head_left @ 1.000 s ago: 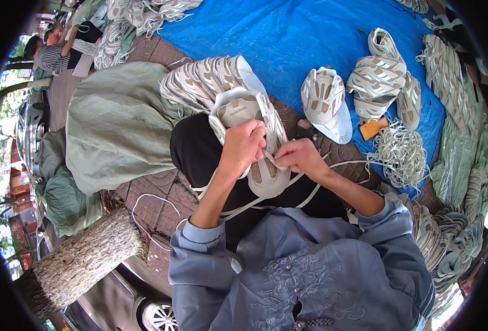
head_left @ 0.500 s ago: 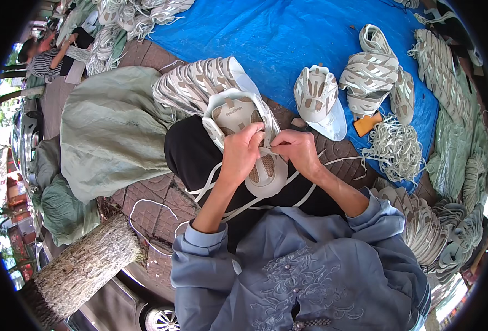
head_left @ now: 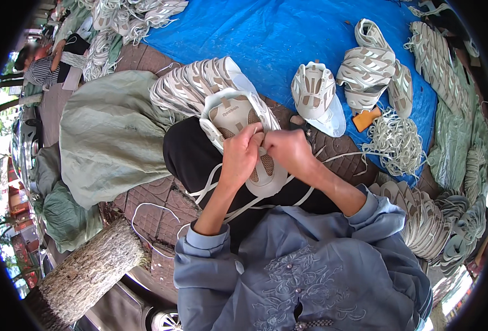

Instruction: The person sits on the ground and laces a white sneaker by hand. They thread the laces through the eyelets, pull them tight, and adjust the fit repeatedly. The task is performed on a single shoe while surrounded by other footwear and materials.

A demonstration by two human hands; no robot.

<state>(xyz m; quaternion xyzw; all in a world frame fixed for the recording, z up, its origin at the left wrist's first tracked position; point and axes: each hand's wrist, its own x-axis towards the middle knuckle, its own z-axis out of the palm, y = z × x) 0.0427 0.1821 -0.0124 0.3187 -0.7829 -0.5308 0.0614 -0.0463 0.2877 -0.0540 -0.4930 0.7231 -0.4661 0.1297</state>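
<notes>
A beige and white shoe upper (head_left: 269, 181) lies over my dark-trousered knee, its toe toward me. My left hand (head_left: 240, 151) is closed at the upper's middle, thumb and fingers pinching its lacing edge. Right against it, my right hand (head_left: 289, 150) is closed in a pinch on a white shoelace (head_left: 244, 209); the fingertips of both hands nearly meet, and the exact grip is partly hidden. Loose lengths of lace trail under my forearms and over my lap. Just beyond the upper, a row of nested shoe uppers (head_left: 191, 83) leans beside my knee.
Ahead spreads a blue tarp (head_left: 244, 33) bearing a single upper (head_left: 313, 91), bundled uppers (head_left: 365, 71), an orange block (head_left: 366, 118) and a heap of laces (head_left: 395, 143). Left are a grey-green sack (head_left: 111, 132) and a tree trunk (head_left: 92, 270). More stacked uppers (head_left: 415, 220) stand right.
My right hand has moved in to the left, up against my left hand, and turned its knuckles upward. My left hand stays at the same spot on the upper. The view has shifted slightly.
</notes>
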